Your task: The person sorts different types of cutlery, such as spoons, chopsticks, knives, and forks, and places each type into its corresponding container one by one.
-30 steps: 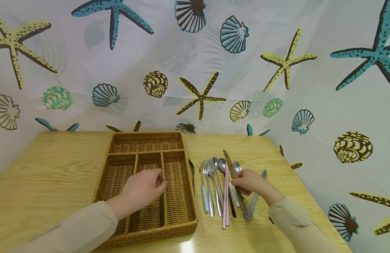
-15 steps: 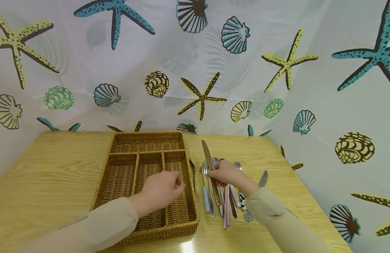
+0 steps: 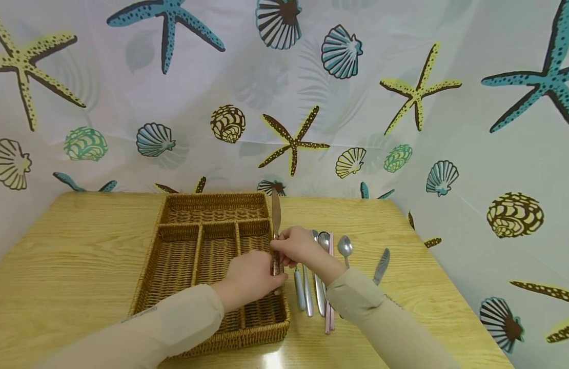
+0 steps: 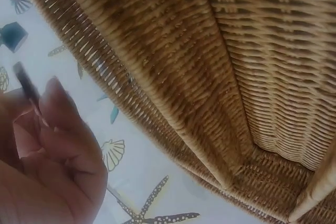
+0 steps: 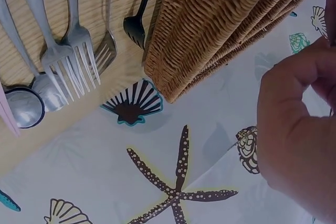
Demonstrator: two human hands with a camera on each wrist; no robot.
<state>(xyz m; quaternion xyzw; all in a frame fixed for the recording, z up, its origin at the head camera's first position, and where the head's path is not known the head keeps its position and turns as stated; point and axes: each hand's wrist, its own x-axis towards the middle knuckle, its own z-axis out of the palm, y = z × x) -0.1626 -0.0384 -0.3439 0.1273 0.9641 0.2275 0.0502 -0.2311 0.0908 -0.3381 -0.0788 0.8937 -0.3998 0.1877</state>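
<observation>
A table knife (image 3: pixel 276 211) with a patterned handle stands blade up over the right side of a wicker tray (image 3: pixel 261 336). My right hand (image 3: pixel 304 251) pinches it at the top of the handle. Lower on the handle, my left hand (image 3: pixel 249 279) has its thumb and fingers round it. In the left wrist view a dark piece of the knife (image 4: pixel 27 85) shows between thumb and fingers. In the right wrist view my right hand (image 5: pixel 299 124) is at the right edge, the knife mostly cut off there.
Right of the tray lie a blue-handled fork (image 3: pixel 300 290), pink chopsticks (image 3: pixel 329 319), a spoon (image 3: pixel 345 246) and another knife (image 3: pixel 382 264). A small black fork (image 5: pixel 135 27) lies beside the tray wall. A patterned cloth (image 3: pixel 183 102) hangs behind the wooden table (image 3: pixel 90 246).
My right hand has carried the knife left from above the cutlery to the tray's right side. My left hand has moved right and now meets it at the handle.
</observation>
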